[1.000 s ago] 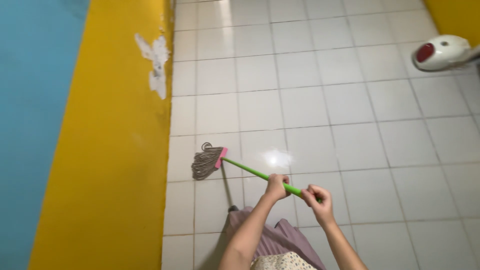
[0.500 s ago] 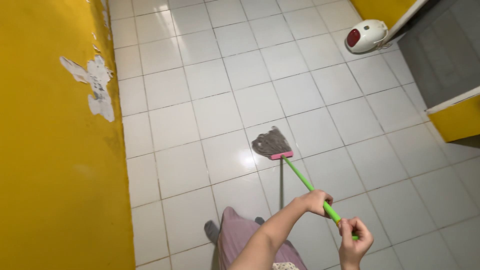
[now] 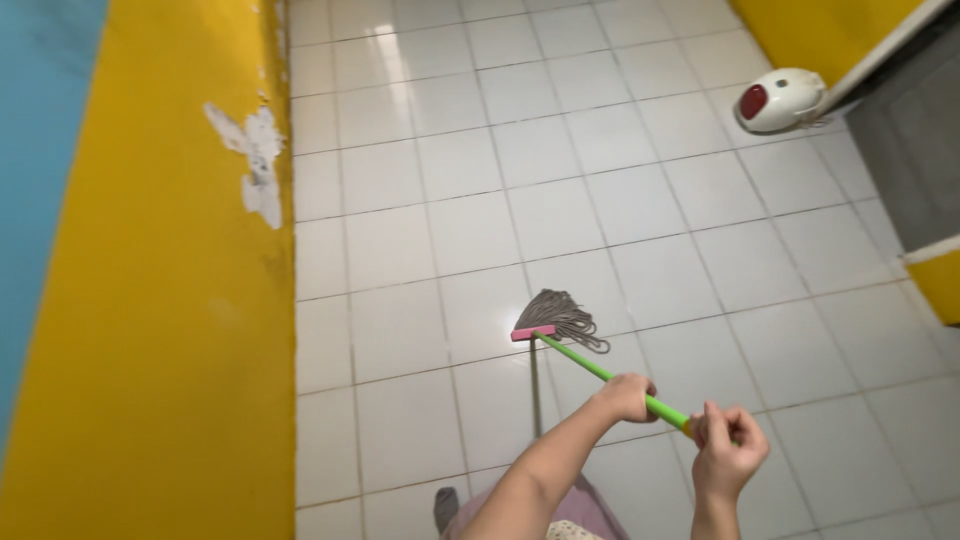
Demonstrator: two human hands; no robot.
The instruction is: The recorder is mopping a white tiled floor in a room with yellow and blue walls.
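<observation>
We see a big floor (image 3: 600, 200) made of shiny white square tiles with thin dark lines between them. On our left stands a tall yellow wall (image 3: 170, 330), and past it there is a strip of blue wall (image 3: 35, 150). The yellow wall has a patch of peeled paint (image 3: 258, 165) where white shows through. Far off at the top right, a small white round gadget with a red spot (image 3: 780, 100) sits on the floor beside a grey doorway (image 3: 910, 150).

We see a mop (image 3: 590, 365) with a green stick, a pink bar and grey strings. The strings lie flat on a tile near the middle of the floor, and the stick slants up to the hands at the bottom.

The left hand (image 3: 625, 397) is curled tight around the green stick, lower down. The right hand (image 3: 728, 455) is closed around the top end of the stick, with the fingers folded in.

Half a second ago the mop strings lay on a tile just as they do now, and both hands held the stick the same way. The peeled patch and the white gadget have slid to the right in our view, and the blue strip has come into sight.
</observation>
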